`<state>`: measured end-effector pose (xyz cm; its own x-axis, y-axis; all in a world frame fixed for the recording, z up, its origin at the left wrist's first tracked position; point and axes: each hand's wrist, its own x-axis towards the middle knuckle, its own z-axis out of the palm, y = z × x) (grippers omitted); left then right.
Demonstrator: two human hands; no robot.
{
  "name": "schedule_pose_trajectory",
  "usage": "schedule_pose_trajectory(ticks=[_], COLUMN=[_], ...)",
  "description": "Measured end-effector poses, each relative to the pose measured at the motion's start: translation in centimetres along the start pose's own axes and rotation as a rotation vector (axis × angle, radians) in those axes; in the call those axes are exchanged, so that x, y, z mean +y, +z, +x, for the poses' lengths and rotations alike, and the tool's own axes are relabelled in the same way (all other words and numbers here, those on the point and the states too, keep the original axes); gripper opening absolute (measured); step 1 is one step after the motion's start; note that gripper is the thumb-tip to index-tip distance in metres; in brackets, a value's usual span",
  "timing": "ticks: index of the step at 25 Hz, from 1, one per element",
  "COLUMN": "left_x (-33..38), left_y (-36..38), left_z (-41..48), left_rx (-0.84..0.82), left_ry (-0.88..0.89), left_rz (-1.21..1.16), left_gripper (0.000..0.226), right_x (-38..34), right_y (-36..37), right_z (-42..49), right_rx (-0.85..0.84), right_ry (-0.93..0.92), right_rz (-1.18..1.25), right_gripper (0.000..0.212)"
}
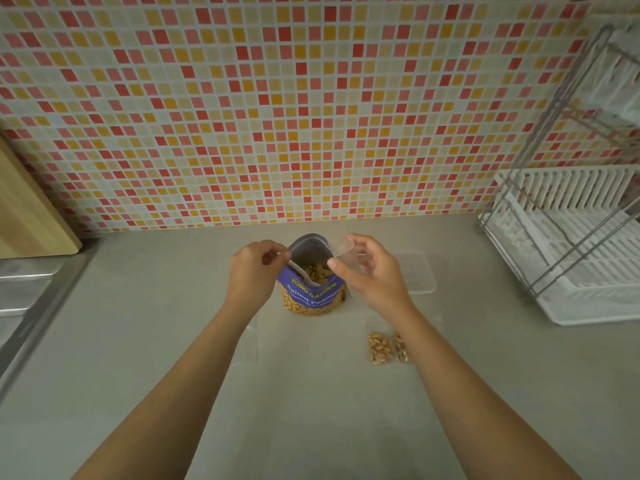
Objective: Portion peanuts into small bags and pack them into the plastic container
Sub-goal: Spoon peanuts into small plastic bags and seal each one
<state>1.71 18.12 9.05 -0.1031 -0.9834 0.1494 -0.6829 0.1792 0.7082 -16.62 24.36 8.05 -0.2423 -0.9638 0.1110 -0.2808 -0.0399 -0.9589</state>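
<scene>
A blue pouch of salted peanuts (313, 294) stands open on the grey counter (311, 410), peanuts showing inside. My left hand (254, 271) pinches the pouch's left rim and holds the mouth open. My right hand (372, 270) holds a small clear bag (343, 249) between thumb and fingers at the pouch's right rim. Two small filled peanut bags (386, 348) lie on the counter near my right forearm. A clear plastic container (417, 271) sits just behind my right hand, partly hidden by it.
Empty clear bags (251, 344) lie flat beneath my left forearm. A white dish rack (571, 244) with a wire frame fills the right side. A wooden board (31, 209) leans at the left, above a steel sink edge (20, 289). A tiled wall stands behind.
</scene>
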Motion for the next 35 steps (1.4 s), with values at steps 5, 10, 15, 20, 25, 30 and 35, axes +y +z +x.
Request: schedule_pose_trajectory(ticks=[5,10,15,20,25,30,35], left_x=[1.7,1.4,0.3,0.7,1.7,1.8,1.8], left_y=[2.0,1.6,1.6,3.7,3.3,4.0,3.5], left_z=[0.6,1.5,1.4,0.6,1.7,1.9,1.8], left_rx=[-0.089,0.03,0.059,0.008,0.018,-0.048,0.001], left_ry=[0.051,0.134,0.421,0.222,-0.036,-0.28,-0.369], left_rz=[-0.033,0.092,0.524,0.53,0.389,0.181,-0.221], left_gripper=[0.02,0.023,0.019,0.028,0.03,0.026,0.026], right_x=[1.7,2.4,2.7,2.0,2.0,2.1,1.6], right_y=[0.6,0.4,0.2,0.1,-0.1,-0.2,-0.5], right_z=[0.4,0.6,0.7,0.7,0.7,0.5,0.3], right_rx=[-0.019,-0.034,-0.065,-0.074,-0.091,-0.107,-0.126], right_ry=[0.156,0.175,0.192,0.208,0.219,0.233,0.257], right_rz=[0.083,0.074,0.039,0.034,0.022,0.066,0.089], right_gripper=[0.045,0.046,0.057,0.048,0.054,0.052,0.034])
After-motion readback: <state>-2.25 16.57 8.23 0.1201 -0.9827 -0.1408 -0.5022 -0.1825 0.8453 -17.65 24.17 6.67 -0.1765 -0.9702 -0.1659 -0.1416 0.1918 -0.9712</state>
